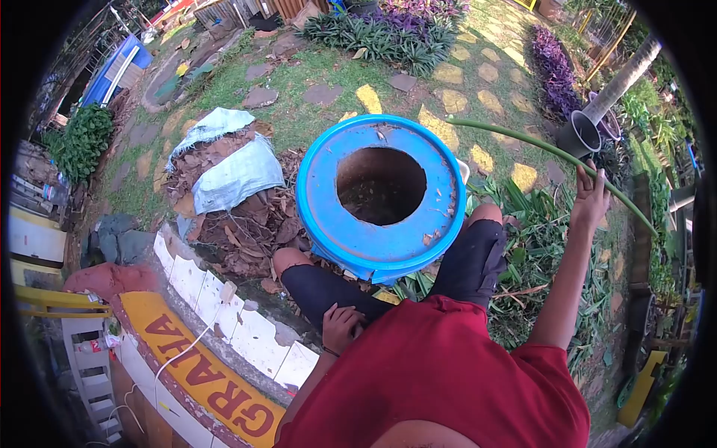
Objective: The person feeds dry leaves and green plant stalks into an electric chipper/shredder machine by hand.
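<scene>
My right hand [590,196], raised at the right, is closed around a long green stalk [539,143]. The stalk's thin tip points left, above the rim of a blue drum [317,175] that stands between my knees. A round hole [381,187] is cut in the drum's lid, with dark contents deep inside. My left hand [343,326] rests on my left thigh, its fingers curled, and whatever might be beneath them is hidden. Bits of dry leaf lie on the lid.
Left of the drum, a torn whitish sack [239,177] lies on dry leaves [254,231]. Cut green leaves [538,246] cover the ground at the right. A tiled ledge [213,302] curves past my left side. A grey pot [578,134] stands beyond my right hand.
</scene>
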The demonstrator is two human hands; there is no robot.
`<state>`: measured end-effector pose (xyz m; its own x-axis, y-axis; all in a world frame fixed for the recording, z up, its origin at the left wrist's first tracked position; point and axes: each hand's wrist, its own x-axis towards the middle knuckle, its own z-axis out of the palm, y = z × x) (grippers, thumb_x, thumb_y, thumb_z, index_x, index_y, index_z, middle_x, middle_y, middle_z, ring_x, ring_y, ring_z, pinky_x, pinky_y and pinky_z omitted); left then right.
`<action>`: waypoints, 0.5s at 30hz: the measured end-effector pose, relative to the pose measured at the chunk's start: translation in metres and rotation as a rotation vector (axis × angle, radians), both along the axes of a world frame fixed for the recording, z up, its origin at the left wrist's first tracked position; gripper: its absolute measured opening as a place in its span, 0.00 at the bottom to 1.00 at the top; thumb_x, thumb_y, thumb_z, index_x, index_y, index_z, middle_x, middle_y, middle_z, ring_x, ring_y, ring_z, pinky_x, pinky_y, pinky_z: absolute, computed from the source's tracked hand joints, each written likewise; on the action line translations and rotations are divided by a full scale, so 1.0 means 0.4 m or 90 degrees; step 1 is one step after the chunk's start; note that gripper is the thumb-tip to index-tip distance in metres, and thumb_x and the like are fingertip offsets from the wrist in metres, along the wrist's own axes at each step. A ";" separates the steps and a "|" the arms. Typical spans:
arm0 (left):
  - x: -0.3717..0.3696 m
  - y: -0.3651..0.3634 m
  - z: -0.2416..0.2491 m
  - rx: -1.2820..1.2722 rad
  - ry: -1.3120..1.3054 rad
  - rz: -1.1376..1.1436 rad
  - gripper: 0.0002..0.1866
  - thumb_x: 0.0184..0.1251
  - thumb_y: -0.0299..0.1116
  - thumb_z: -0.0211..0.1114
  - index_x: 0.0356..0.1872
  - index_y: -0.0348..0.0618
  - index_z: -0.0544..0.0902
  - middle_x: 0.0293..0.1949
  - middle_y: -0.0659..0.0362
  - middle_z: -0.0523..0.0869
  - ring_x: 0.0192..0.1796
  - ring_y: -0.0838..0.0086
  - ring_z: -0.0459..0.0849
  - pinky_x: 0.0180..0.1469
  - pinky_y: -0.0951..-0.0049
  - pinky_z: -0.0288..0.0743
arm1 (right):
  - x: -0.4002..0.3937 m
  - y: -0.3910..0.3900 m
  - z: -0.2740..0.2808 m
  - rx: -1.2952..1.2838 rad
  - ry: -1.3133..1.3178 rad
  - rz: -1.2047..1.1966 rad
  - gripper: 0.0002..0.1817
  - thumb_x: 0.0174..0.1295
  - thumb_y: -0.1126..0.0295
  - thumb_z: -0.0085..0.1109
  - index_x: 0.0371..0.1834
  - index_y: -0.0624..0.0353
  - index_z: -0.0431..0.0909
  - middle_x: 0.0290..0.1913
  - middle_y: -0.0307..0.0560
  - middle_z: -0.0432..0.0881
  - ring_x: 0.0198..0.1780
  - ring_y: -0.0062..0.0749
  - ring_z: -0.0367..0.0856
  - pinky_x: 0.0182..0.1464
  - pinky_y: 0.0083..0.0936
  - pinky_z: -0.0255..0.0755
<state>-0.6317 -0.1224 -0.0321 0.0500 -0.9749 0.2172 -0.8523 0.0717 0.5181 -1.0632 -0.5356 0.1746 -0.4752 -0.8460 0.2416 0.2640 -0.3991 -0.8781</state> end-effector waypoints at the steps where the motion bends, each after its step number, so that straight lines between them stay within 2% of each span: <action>1: -0.002 0.001 0.000 0.003 -0.005 0.000 0.08 0.51 0.30 0.66 0.34 0.57 0.85 0.39 0.71 0.86 0.56 0.74 0.84 0.71 0.57 0.62 | 0.018 -0.001 -0.046 0.025 -0.033 -0.020 0.16 0.79 0.68 0.47 0.58 0.70 0.62 0.61 0.67 0.77 0.54 0.50 0.86 0.62 0.35 0.83; 3: -0.006 0.001 0.000 0.005 -0.004 0.010 0.08 0.51 0.30 0.66 0.34 0.57 0.85 0.39 0.71 0.86 0.56 0.74 0.84 0.71 0.57 0.62 | 0.051 0.007 -0.141 0.055 -0.111 0.046 0.15 0.79 0.67 0.45 0.55 0.71 0.64 0.61 0.66 0.77 0.58 0.52 0.84 0.65 0.40 0.80; 5: -0.008 0.002 -0.001 0.008 -0.004 0.015 0.08 0.51 0.30 0.66 0.34 0.57 0.85 0.39 0.71 0.86 0.56 0.74 0.84 0.71 0.57 0.62 | 0.066 0.015 -0.219 0.134 -0.156 0.120 0.13 0.79 0.68 0.46 0.54 0.69 0.67 0.57 0.62 0.81 0.52 0.46 0.87 0.63 0.42 0.81; 6: -0.010 0.000 -0.002 0.008 -0.002 0.021 0.08 0.51 0.30 0.66 0.34 0.57 0.85 0.39 0.72 0.86 0.56 0.75 0.84 0.71 0.57 0.62 | 0.060 0.012 -0.250 0.134 -0.158 0.122 0.13 0.79 0.68 0.46 0.54 0.69 0.67 0.57 0.62 0.81 0.52 0.46 0.87 0.63 0.42 0.81; 7: -0.012 -0.001 0.000 0.009 -0.005 0.023 0.08 0.51 0.30 0.66 0.34 0.57 0.85 0.39 0.72 0.86 0.56 0.75 0.84 0.71 0.57 0.62 | 0.031 0.002 -0.290 0.175 -0.167 0.174 0.12 0.78 0.67 0.46 0.53 0.67 0.69 0.54 0.60 0.83 0.47 0.43 0.88 0.61 0.43 0.83; 8: -0.011 -0.002 0.003 0.013 -0.005 0.019 0.08 0.51 0.30 0.66 0.34 0.57 0.85 0.39 0.72 0.86 0.56 0.75 0.84 0.71 0.58 0.62 | 0.019 0.003 -0.304 0.216 -0.176 0.226 0.11 0.78 0.67 0.45 0.51 0.65 0.70 0.52 0.58 0.85 0.42 0.40 0.90 0.59 0.44 0.84; 9: -0.008 -0.006 0.007 0.016 -0.004 0.014 0.08 0.52 0.30 0.66 0.34 0.57 0.85 0.39 0.72 0.86 0.56 0.75 0.84 0.71 0.58 0.62 | 0.007 0.005 -0.317 0.215 -0.180 0.226 0.11 0.78 0.67 0.45 0.51 0.65 0.70 0.52 0.58 0.85 0.42 0.40 0.90 0.59 0.44 0.84; 11: -0.007 -0.007 0.008 0.016 -0.007 0.013 0.08 0.52 0.30 0.66 0.34 0.57 0.85 0.39 0.71 0.86 0.56 0.75 0.83 0.71 0.58 0.62 | -0.011 0.003 -0.323 0.173 -0.241 0.215 0.12 0.79 0.64 0.44 0.49 0.63 0.72 0.47 0.55 0.86 0.35 0.37 0.90 0.56 0.46 0.85; 12: -0.009 -0.007 0.008 0.019 -0.005 0.012 0.08 0.52 0.30 0.66 0.34 0.57 0.86 0.39 0.71 0.86 0.56 0.75 0.83 0.71 0.57 0.62 | -0.038 -0.011 -0.330 0.157 -0.237 0.207 0.14 0.79 0.62 0.43 0.48 0.64 0.72 0.47 0.54 0.87 0.35 0.38 0.90 0.57 0.47 0.84; 15: -0.009 -0.005 0.001 0.020 -0.002 0.021 0.08 0.52 0.31 0.66 0.34 0.57 0.86 0.39 0.71 0.86 0.56 0.75 0.83 0.71 0.57 0.62 | -0.048 -0.014 -0.282 0.141 -0.243 0.190 0.12 0.79 0.62 0.44 0.44 0.60 0.71 0.49 0.54 0.86 0.36 0.36 0.90 0.59 0.49 0.83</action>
